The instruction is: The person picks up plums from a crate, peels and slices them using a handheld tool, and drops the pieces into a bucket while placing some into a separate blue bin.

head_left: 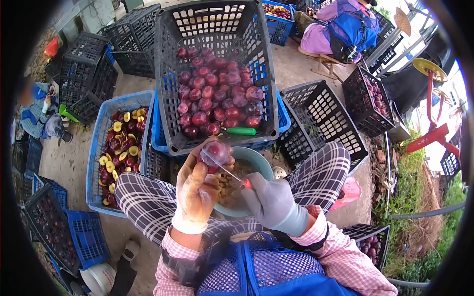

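Red-handled knife (228,173) — right hand (270,200); plum (216,155) — left hand (196,190).

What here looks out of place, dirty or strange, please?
A green handle lies by the plums in the black crate, which seems an odd place for a tool. The left glove is stained brownish; the right glove looks cleaner and grey. I see no clear spill.

1 person (332,32) sits on a wooden stool (321,59), another person (35,113) is far left, and green plants (409,197) grow at right.
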